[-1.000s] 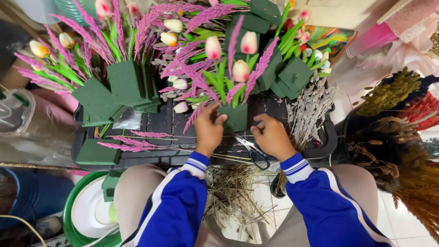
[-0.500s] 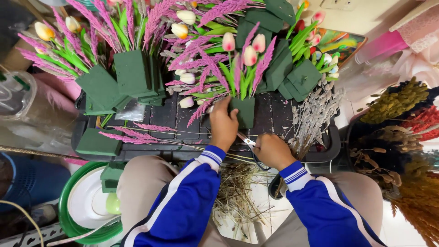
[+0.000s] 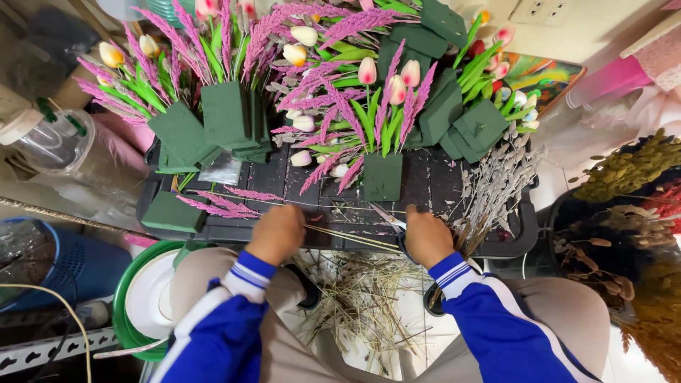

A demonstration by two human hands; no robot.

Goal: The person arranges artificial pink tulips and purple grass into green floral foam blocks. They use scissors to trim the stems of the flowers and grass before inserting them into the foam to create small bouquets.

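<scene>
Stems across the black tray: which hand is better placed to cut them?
Right. The right hand already holds the scissors, blades pointing at the stems, while the left hand grips those stems, so it likely steadies them.

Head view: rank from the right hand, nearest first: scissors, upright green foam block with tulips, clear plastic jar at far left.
1. Scissors: held in the right hand, blades pointing up and left.
2. Green foam block: just above the hand, standing on the black tray.
3. Clear plastic jar: far left, beyond the left hand.
</scene>
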